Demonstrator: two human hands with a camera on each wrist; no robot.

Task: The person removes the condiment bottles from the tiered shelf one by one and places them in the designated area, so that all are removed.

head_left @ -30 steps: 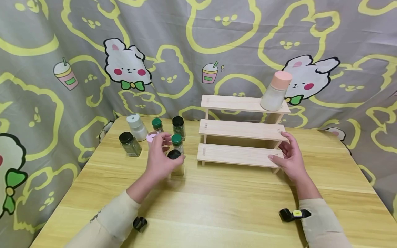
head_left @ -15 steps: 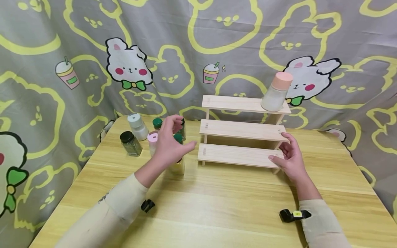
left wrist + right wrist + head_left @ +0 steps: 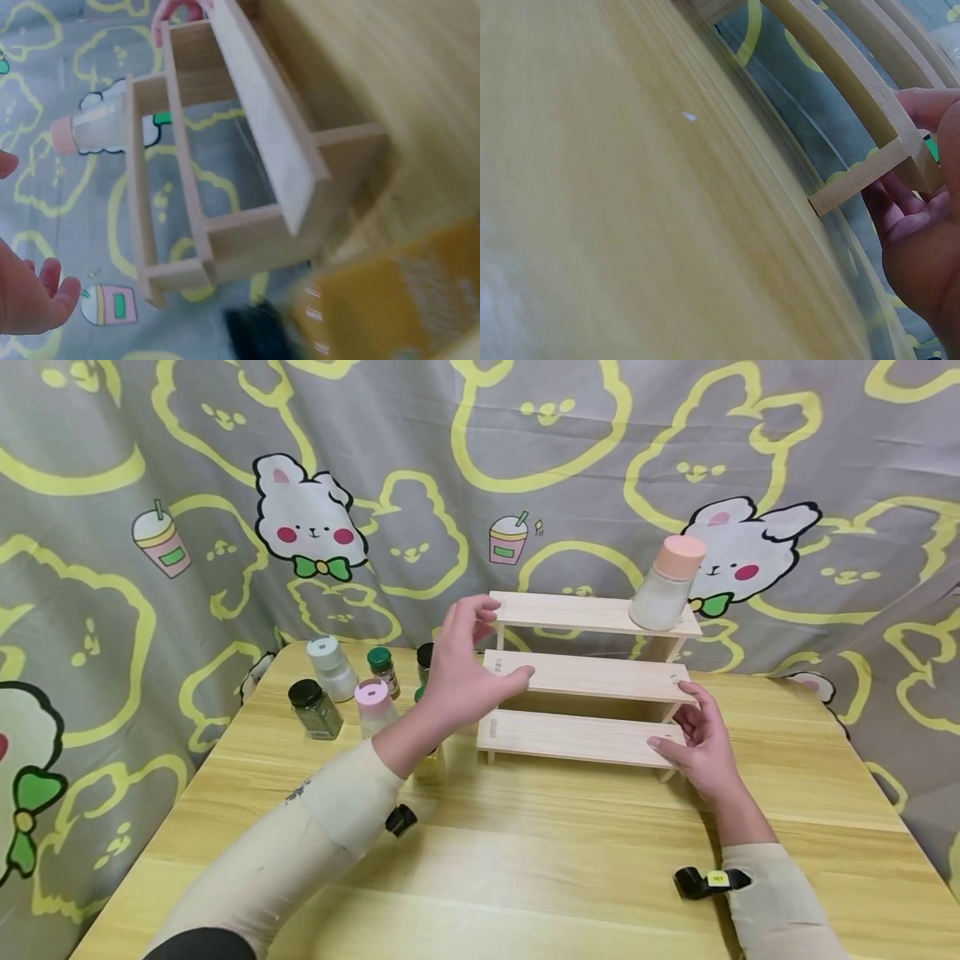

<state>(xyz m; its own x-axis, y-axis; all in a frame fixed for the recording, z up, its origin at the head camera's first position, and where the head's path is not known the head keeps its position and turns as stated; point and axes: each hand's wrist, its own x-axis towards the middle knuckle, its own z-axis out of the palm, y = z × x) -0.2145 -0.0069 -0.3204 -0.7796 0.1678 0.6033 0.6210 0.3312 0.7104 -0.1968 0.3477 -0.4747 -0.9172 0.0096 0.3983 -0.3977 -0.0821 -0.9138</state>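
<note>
A three-tier wooden rack (image 3: 585, 739) stands on the table. My right hand (image 3: 701, 743) grips its right end, thumb on the lowest shelf and fingers behind; the right wrist view shows the fingers around the end support (image 3: 866, 176). My left hand (image 3: 461, 677) is raised at the rack's left end, thumb and fingers spread and holding nothing. In the left wrist view, a gap shows between that hand (image 3: 30, 296) and the rack (image 3: 262, 135). A pink-capped shaker bottle (image 3: 663, 593) stands on the top shelf's right end.
Left of the rack stand a white-capped shaker (image 3: 333, 668), a black-capped jar (image 3: 317, 714), a lilac-capped shaker (image 3: 375, 706) and a green-capped jar (image 3: 382, 670). A jar with yellow contents (image 3: 431, 767) is partly behind my left forearm. A patterned curtain (image 3: 420, 427) hangs behind the table.
My left hand has moved away from the jars, rightward and up to the rack's left end, with nothing in it. The right hand keeps its grip on the rack.
</note>
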